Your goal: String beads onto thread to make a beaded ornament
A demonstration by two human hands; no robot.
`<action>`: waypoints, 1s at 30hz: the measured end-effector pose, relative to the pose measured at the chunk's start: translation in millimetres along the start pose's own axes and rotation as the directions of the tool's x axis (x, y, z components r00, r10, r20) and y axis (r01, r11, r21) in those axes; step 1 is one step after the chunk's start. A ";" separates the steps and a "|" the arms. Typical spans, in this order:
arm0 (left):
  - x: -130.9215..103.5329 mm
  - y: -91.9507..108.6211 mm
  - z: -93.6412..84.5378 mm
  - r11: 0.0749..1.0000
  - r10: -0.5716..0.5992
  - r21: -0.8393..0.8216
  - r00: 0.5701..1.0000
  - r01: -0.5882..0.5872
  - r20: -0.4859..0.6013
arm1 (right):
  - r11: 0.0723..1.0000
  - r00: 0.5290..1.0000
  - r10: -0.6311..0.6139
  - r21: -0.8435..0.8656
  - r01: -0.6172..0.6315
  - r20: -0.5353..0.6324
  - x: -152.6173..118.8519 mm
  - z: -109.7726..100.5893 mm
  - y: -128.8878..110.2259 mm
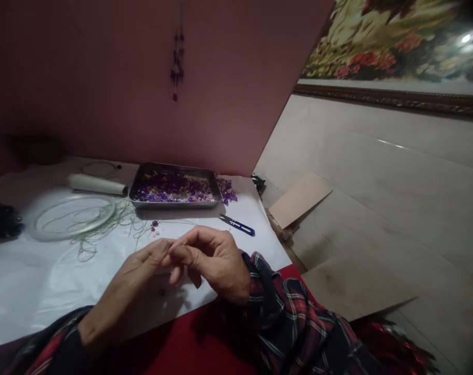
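Observation:
My left hand [137, 268] and my right hand [216, 260] meet over the front of the white-covered table. The fingertips of both are pinched close together; anything between them is too small to make out. Just beyond the fingers lie a purple bead [155, 223] and a few tiny pale and pink beads. Green thread [123, 213] lies in loose tangles behind my left hand. A metal tray [177, 204] of purple, clear and reddish beads stands farther back. Blue-handled thread snips [242, 226] rest beyond my right hand.
A clear ring [39, 235], a pale cone-shaped roll [98, 184] and a dark bundle [4, 221] are on the left. Loose purple beads [229, 191] lie right of the tray. A beaded strand [176, 67] hangs on the pink wall.

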State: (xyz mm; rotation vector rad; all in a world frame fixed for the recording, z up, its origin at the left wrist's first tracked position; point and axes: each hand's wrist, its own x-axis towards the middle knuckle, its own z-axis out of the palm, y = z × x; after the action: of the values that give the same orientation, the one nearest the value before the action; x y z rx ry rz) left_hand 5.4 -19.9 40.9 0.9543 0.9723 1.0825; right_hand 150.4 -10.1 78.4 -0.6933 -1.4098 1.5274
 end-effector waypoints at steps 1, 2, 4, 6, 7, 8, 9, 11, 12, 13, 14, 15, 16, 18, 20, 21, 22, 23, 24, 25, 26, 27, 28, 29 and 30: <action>1.3 -1.4 1.5 0.999 -0.043 -0.031 0.998 0.045 0.046 | 0.999 1.000 -0.025 0.024 0.025 0.000 1.5 -1.4 -2.3; 2.3 -2.7 2.7 0.997 -0.075 -0.026 0.994 0.077 0.082 | 0.998 0.999 -0.050 0.043 0.051 -0.014 3.4 -3.7 -3.5; 3.6 -5.3 3.7 0.996 -0.082 -0.022 0.992 0.084 0.092 | 0.991 0.993 -0.105 0.078 0.109 -0.054 8.5 -10.9 -3.4; 3.8 -7.7 2.3 0.992 -0.082 -0.087 0.992 0.091 0.100 | 0.986 0.981 -0.136 0.074 0.147 -0.139 14.4 -20.0 -0.6; 3.4 -8.7 1.0 0.986 -0.084 -0.137 0.990 0.099 0.117 | 0.975 0.966 -0.175 0.100 0.197 -0.192 17.2 -24.5 1.5; 3.0 -9.5 -0.5 0.977 -0.085 -0.185 0.987 0.110 0.139 | 0.969 0.958 -0.179 0.127 0.211 -0.225 19.6 -28.7 3.7; 2.4 -10.0 -1.8 0.967 -0.090 -0.221 0.982 0.125 0.164 | 0.964 0.952 -0.179 0.149 0.220 -0.249 21.5 -32.5 6.0; 1.2 -10.3 -3.9 0.954 -0.119 -0.249 0.974 0.166 0.191 | 0.959 0.946 -0.163 0.180 0.218 -0.281 23.7 -38.3 10.4; 0.9 -10.3 -4.7 0.951 -0.134 -0.249 0.972 0.181 0.195 | 0.957 0.942 -0.158 0.189 0.220 -0.296 24.1 -40.5 12.3; 0.8 -10.4 -5.2 0.949 -0.151 -0.245 0.968 0.198 0.198 | 0.956 0.938 -0.154 0.195 0.221 -0.311 24.4 -42.5 14.0; 0.8 -10.6 -5.6 0.950 -0.159 -0.234 0.966 0.205 0.203 | 0.954 0.933 -0.152 0.199 0.225 -0.327 24.5 -44.3 15.4; 1.1 -11.1 -5.9 0.957 -0.149 -0.216 0.965 0.196 0.215 | 0.952 0.926 -0.151 0.201 0.230 -0.345 24.7 -46.1 16.6; 1.4 -11.7 -6.0 0.961 -0.150 -0.194 0.963 0.195 0.224 | 0.952 0.920 -0.150 0.197 0.233 -0.363 25.0 -48.1 17.7; 2.1 -13.2 -5.6 0.970 -0.146 -0.155 0.961 0.186 0.236 | 0.962 0.900 -0.161 0.141 0.236 -0.405 26.2 -52.6 20.2; 2.5 -14.3 -4.2 0.973 -0.157 -0.129 0.960 0.190 0.232 | 0.978 0.874 -0.196 -0.018 0.209 -0.445 28.6 -57.9 23.9; 2.5 -14.7 -3.3 0.974 -0.166 -0.118 0.961 0.195 0.219 | 0.975 0.861 -0.219 -0.133 0.178 -0.458 30.2 -60.7 26.4; 2.4 -14.9 -2.4 0.974 -0.175 -0.109 0.965 0.199 0.197 | 0.967 0.854 -0.233 -0.204 0.152 -0.466 32.0 -63.8 29.3; 2.4 -15.2 -1.9 0.975 -0.185 -0.096 0.968 0.202 0.167 | 0.959 0.851 -0.237 -0.253 0.129 -0.468 33.8 -66.9 32.3; 2.7 -15.4 -2.0 0.976 -0.189 -0.083 0.973 0.201 0.133 | 0.948 0.854 -0.238 -0.302 0.101 -0.462 35.6 -70.3 35.1; 3.3 -15.6 -2.9 0.978 -0.186 -0.073 0.978 0.193 0.098 | 0.931 0.859 -0.237 -0.359 0.068 -0.453 37.0 -73.9 37.4; 4.3 -16.0 -4.5 0.981 -0.179 -0.060 0.982 0.183 0.066 | 0.907 0.872 -0.228 -0.421 0.028 -0.433 37.7 -77.7 39.0; 5.7 -16.3 -7.0 0.985 -0.158 -0.067 0.986 0.161 0.046 | 0.872 0.889 -0.211 -0.488 -0.017 -0.406 37.7 -81.7 39.4; 7.4 -16.7 -10.0 0.985 -0.147 -0.083 0.989 0.149 0.023 | 0.826 0.909 -0.188 -0.560 -0.057 -0.371 36.8 -85.8 38.9; 9.3 -17.0 -13.3 0.986 -0.138 -0.094 0.990 0.137 -0.009 | 0.767 0.923 -0.177 -0.635 -0.088 -0.342 34.9 -89.8 37.5; 11.1 -17.2 -16.6 0.985 -0.144 -0.100 0.989 0.140 -0.035 | 0.697 0.938 -0.165 -0.709 -0.108 -0.305 32.4 -93.6 35.6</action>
State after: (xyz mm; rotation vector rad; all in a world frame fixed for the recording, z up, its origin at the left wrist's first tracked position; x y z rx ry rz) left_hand -4.0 -10.3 18.2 0.7738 0.9970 1.0238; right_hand 209.6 63.7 32.1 -1.3366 -1.7151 0.7075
